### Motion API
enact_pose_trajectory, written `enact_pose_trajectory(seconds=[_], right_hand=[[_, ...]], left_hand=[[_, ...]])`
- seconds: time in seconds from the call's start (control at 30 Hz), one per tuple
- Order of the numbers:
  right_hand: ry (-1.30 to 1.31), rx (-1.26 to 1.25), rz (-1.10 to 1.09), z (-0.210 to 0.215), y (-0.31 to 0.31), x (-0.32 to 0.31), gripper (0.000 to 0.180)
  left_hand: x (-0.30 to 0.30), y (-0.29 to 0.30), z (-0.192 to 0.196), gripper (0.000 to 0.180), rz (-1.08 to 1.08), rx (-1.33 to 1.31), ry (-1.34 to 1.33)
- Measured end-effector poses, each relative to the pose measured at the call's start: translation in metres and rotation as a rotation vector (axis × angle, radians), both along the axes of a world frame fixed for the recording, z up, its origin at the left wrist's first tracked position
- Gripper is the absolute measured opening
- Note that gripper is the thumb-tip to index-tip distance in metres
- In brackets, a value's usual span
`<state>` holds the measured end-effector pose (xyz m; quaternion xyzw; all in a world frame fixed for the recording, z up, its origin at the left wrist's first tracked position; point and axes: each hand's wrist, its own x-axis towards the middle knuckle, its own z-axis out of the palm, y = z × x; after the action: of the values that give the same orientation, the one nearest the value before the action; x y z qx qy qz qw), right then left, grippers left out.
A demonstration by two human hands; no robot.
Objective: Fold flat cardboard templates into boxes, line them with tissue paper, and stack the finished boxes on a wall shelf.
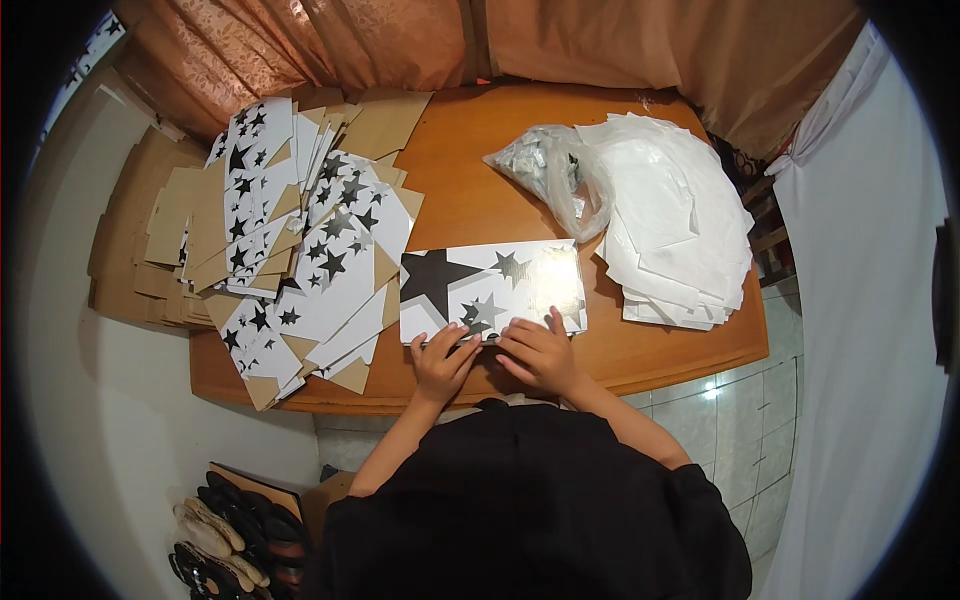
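Head view: a flat white card sheet (492,288) printed with black stars, glossy where light strikes it, lies on the orange desk (480,150) near the front edge. The left hand (443,360) and right hand (540,352) press its near edge, each grip open with fingers flat, clasping nothing.

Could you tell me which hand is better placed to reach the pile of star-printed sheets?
Probably the left hand: it rests on the star-printed card nearest the pile of star-printed sheets.
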<state>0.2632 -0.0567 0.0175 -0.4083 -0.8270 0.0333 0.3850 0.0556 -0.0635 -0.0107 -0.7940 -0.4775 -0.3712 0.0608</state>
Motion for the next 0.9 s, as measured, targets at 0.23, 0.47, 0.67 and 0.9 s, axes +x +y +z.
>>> enact_pose_trajectory(seconds=[0.23,0.47,0.67,0.9], right_hand=[[-0.028,0.146,0.061,-0.006,0.005,-0.005,0.019],[-0.130,0.173,0.091,0.000,0.003,0.000,0.020],[-0.171,0.223,0.057,0.001,0.008,-0.002,0.023],[-0.167,0.155,0.079,0.010,0.010,-0.005,0.025]], left_hand=[[0.006,0.004,-0.011,0.032,0.034,0.072,-0.054],[-0.005,-0.001,0.013,0.045,-0.034,-0.090,-0.049],[0.001,0.003,0.017,0.035,-0.008,-0.122,-0.021],[0.005,0.006,0.011,0.020,0.018,-0.124,-0.105]])
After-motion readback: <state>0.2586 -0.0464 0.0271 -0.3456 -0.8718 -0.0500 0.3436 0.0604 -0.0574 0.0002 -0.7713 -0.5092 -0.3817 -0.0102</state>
